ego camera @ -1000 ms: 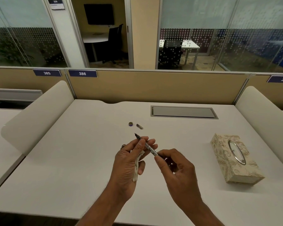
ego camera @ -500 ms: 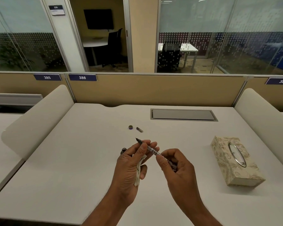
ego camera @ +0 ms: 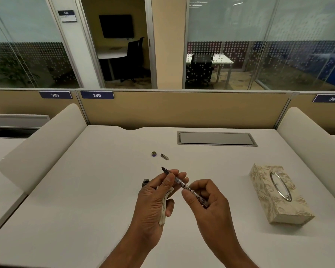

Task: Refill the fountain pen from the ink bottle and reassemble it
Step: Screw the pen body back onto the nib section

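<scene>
A slim fountain pen (ego camera: 183, 185) with a clear patterned barrel is held over the white desk (ego camera: 85, 190), nib pointing up and to the far left. My left hand (ego camera: 157, 198) pinches its front section near the nib and also keeps a crumpled tissue (ego camera: 165, 207) in the palm. My right hand (ego camera: 207, 202) grips the barrel's rear end. The small dark ink bottle (ego camera: 145, 182) stands just left of my left hand, mostly hidden by it. Its round cap (ego camera: 153, 153) and a short metal pen part (ego camera: 164, 156) lie farther back on the desk.
A patterned tissue box (ego camera: 278, 194) sits to the right. A grey cable hatch (ego camera: 217, 138) is set into the desk's far side. Padded dividers (ego camera: 43, 146) flank both sides, with a tan partition behind.
My right hand has slid back along the barrel, so more of the pen shows between the hands. The view shifted slightly; the pen stays pointed up-left.
</scene>
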Tool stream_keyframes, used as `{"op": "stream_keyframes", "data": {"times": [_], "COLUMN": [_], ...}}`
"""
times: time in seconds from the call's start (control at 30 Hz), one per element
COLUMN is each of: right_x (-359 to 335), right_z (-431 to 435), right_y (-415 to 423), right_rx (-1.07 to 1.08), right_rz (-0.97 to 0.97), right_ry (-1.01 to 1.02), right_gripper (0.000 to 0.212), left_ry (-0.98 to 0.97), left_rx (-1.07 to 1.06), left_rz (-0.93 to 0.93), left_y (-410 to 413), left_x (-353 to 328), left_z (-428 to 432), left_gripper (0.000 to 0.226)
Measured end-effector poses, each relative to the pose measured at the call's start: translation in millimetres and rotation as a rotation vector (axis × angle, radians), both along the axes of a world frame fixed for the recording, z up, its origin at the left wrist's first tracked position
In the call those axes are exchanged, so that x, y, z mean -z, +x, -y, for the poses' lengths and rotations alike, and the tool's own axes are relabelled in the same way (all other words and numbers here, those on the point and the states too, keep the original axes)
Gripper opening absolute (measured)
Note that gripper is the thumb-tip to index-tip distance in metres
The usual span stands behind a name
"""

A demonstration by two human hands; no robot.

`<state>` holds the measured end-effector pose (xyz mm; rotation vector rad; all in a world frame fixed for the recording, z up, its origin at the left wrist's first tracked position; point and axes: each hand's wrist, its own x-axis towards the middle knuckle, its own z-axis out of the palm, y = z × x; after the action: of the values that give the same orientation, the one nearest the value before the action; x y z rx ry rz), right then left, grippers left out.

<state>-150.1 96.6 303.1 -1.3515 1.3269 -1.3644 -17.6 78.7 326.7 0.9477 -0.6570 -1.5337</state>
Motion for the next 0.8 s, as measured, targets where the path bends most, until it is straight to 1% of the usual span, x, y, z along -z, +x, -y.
{"op": "stream_keyframes", "data": {"times": [0.07, 0.1, 0.2, 0.27, 0.37, 0.47, 0.53, 0.6, 0.63, 0.73, 0.8], "right_x": [3.8, 2.4, 0.8, 1.5, 2.2, 0.1, 0.9, 2.8, 1.7, 1.2, 3.4], "right_z": [2.2, 2.5, 3.1, 3.7, 5.2, 5.2, 4.9, 5.5, 5.4, 5.4, 5.8], "right_y": [0.0, 0.5, 0.5, 0.7, -0.2, -1.4, -2.0, -2.8, -2.9, -3.3, -3.4], "right_rx": [-0.016, -0.021, 0.008, 0.020, -0.014, 0.011, 0.013, -0.011, -0.015, 0.011, 0.016], "right_rz": [0.023, 0.034, 0.008, -0.017, 0.026, 0.006, 0.001, 0.028, 0.033, -0.008, -0.026], "right_ry": [0.023, 0.035, 0.022, 0.016, 0.052, 0.040, 0.031, 0.058, 0.067, 0.051, 0.050], "right_gripper": [0.016, 0.018, 0.005, 0.007, 0.019, 0.008, 0.008, 0.018, 0.019, 0.005, 0.009], "left_ry": [-0.002, -0.003, -0.002, -0.003, 0.000, 0.007, 0.010, 0.014, 0.017, 0.024, 0.024], "left_rx": [0.002, 0.003, 0.006, 0.007, 0.008, 0.013, 0.016, 0.011, 0.009, 0.015, 0.019], "left_rz": [0.004, 0.008, 0.011, 0.013, 0.021, 0.016, 0.013, 0.014, 0.012, 0.002, -0.002], "left_y": [-1.1, -1.3, -2.5, -3.4, -4.8, -5.2, -5.6, -6.3, -6.6, -6.5, -6.9], "left_x": [-0.4, -0.6, -1.2, -1.7, -1.7, -1.0, -0.2, 1.1, 1.6, 2.1, 2.1], "left_z": [0.5, 0.7, 1.8, 2.5, 3.6, 4.2, 4.8, 5.3, 5.5, 6.3, 6.8], "left_gripper": [0.041, 0.041, 0.041, 0.041, 0.039, 0.038, 0.037, 0.037, 0.037, 0.037, 0.038]}}
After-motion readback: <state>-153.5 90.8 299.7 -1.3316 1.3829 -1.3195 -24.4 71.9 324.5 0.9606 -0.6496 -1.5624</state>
